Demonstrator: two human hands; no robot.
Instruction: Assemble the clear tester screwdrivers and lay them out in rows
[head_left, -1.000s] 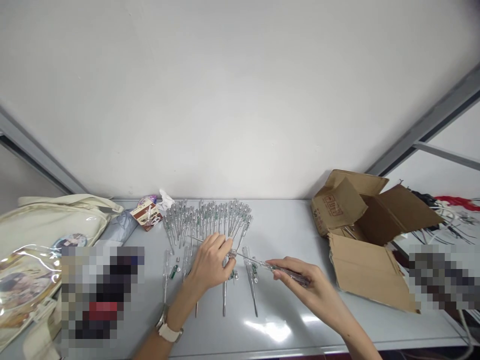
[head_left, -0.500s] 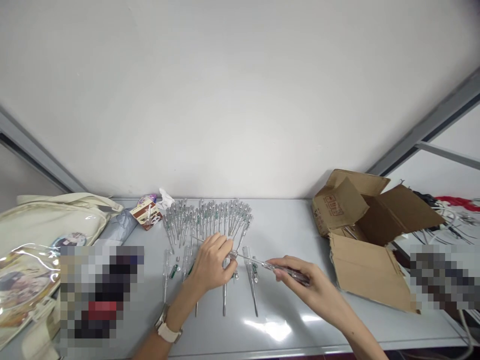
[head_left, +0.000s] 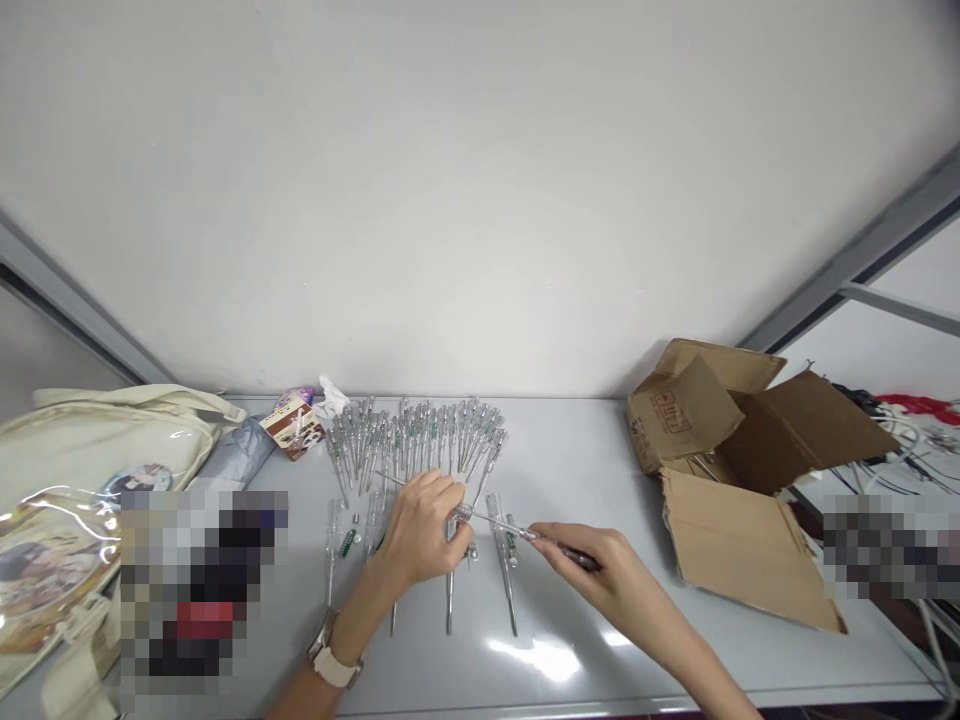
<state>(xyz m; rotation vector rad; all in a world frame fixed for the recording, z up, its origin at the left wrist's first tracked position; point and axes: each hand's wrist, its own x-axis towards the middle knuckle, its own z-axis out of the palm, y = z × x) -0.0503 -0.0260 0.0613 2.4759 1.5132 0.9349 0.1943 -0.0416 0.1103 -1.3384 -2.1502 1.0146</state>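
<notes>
Head view: red stamp on flap of cardboard box [head_left: 679, 410], right of tester fan [head_left: 412, 445], too small to read. Clear-handled voltage tester [head_left: 499, 523] held level just below fan. Right hand [head_left: 600, 580] closed on handle end; left hand [head_left: 420, 530] pinches metal-collared end. Loose testers [head_left: 450, 590] lie below fan, under left hand. Fan sits near rear edge of grey table [head_left: 592, 450]; box well right of fan.

Figure: we show the bare left hand [head_left: 418, 530] and right hand [head_left: 604, 575]. Just behind the left grip, at the wrist, we mark a wristwatch [head_left: 330, 645] with a cream strap [head_left: 335, 668] and silver-toned case [head_left: 324, 630].
</notes>
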